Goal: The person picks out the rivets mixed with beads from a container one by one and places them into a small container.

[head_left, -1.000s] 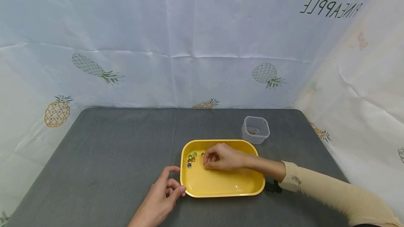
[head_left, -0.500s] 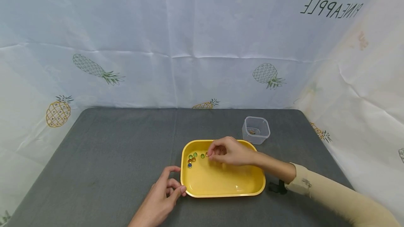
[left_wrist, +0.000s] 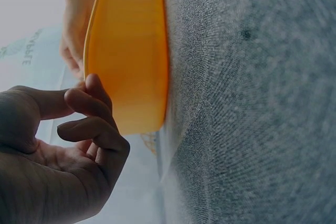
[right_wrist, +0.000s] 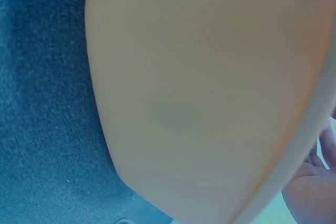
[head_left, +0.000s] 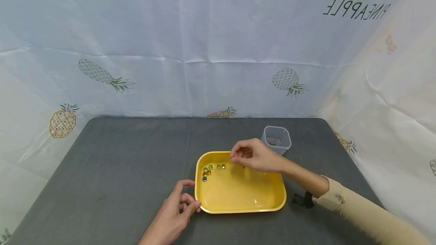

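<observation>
A yellow tray (head_left: 240, 196) lies on the grey table, its outer wall (left_wrist: 128, 51) close up in the left wrist view. My left hand (head_left: 175, 211) grips its left rim, thumb at the near corner and index finger farther up the side. In the tray's left part is a cluster of green, amber and blue glass marbles (head_left: 207, 171). A little right of them sit a green marble (head_left: 218, 166) and a paler marble (head_left: 223, 166), side by side. Over the tray's far rim hovers my right hand (head_left: 257, 156), fingers loosely curled, with no marble showing at the fingertips.
Behind the tray at right stands a clear plastic container (head_left: 285, 146) with a few amber marbles (head_left: 271, 142) inside. The right forearm crosses above the tray's right side. A pineapple-print curtain (head_left: 163, 78) hangs along the table's back edge.
My right hand has moved up and right, away from the row of marbles, leaving the paler marble beside the green one. The left hand and tray have stayed in place.
</observation>
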Tool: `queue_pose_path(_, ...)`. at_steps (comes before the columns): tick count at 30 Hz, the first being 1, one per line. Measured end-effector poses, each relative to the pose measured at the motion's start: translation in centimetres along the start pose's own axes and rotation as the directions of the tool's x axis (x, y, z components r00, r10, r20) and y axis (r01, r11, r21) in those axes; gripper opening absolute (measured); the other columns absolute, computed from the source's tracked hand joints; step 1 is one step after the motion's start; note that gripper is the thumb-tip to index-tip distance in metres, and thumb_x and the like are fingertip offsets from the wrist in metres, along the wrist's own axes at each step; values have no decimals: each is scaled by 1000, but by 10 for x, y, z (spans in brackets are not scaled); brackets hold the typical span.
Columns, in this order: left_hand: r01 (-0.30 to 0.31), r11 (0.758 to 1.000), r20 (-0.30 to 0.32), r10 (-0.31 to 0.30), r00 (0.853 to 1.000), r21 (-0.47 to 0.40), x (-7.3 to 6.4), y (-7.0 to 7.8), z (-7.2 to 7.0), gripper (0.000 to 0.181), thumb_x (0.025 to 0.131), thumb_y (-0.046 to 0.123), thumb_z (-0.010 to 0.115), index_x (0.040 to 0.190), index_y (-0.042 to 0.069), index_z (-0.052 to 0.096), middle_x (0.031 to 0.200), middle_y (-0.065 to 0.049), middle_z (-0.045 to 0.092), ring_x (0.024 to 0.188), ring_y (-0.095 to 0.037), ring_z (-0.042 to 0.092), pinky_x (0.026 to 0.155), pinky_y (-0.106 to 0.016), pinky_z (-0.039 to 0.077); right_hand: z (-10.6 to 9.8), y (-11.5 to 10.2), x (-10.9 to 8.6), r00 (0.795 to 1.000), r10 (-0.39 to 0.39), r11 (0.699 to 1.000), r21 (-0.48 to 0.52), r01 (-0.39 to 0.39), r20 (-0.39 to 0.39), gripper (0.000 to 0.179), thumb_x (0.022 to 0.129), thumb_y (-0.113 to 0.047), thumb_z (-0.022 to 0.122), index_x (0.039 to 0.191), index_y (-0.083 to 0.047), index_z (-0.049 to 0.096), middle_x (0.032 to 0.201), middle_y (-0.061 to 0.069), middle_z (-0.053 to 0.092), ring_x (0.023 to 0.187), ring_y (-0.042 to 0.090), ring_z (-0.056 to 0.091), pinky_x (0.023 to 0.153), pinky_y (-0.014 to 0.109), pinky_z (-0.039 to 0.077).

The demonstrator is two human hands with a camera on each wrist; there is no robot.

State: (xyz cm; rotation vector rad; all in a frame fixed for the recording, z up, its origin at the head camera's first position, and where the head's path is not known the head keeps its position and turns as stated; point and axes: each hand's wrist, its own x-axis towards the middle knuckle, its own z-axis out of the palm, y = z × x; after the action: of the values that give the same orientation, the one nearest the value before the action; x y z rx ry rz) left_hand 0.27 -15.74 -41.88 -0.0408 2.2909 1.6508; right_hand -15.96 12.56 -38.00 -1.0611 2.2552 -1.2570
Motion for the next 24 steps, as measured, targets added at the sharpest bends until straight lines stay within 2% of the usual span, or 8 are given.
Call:
queue_pose_path(4, -5, 1000, 0, 5, 1000, -5, 0, -1, -1, 54, 106, 11, 70, 150, 0, 40, 90, -6, 73, 70, -20, 64, 60, -25, 44, -3, 0, -1, 1000, -13, 1000, 7, 13, -17, 7, 102, -10, 76, 108, -6, 75, 93, 24, 74, 71, 14, 66, 67, 26, 59)
queue_pose_path(8, -6, 1000, -1, 6, 1000, -5, 0, -1, -1, 55, 106, 11, 70, 151, 0, 40, 90, -6, 73, 70, -20, 64, 61, -25, 44, -6, 1, -1, 999, -16, 1000, 9, 16, -41, 6, 103, -11, 75, 108, -8, 76, 90, 14, 74, 70, 19, 67, 64, 27, 58)
queue_pose_path(11, -4, 1000, 0, 4, 1000, -7, 0, -1, -1, 55, 106, 11, 70, 151, 0, 40, 91, -6, 73, 70, -20, 64, 61, -25, 44, -7, 0, -2, 998, -15, 1000, 5, 15, -57, 5, 103, -11, 75, 108, -9, 76, 90, 13, 74, 70, 23, 67, 65, 29, 58)
queue_pose_path(18, -11, 1000, 5, 11, 1000, -14, -1, -1, -1, 55, 106, 11, 69, 151, 0, 39, 91, -8, 74, 71, -20, 65, 61, -26, 44, -12, 1, -4, 996, -50, 998, 21, 51, -71, 7, 104, -7, 72, 109, -4, 75, 92, 23, 71, 70, 23, 65, 66, 31, 59)
queue_pose_path(24, -15, 1000, 7, 15, 1000, -13, -1, -2, 0, 55, 107, 12, 69, 151, 0, 40, 91, -7, 73, 71, -20, 65, 61, -26, 44, -15, 0, -6, 993, -50, 999, 16, 52, -103, 6, 104, -6, 72, 108, -6, 75, 95, 26, 72, 70, 21, 66, 69, 36, 62)
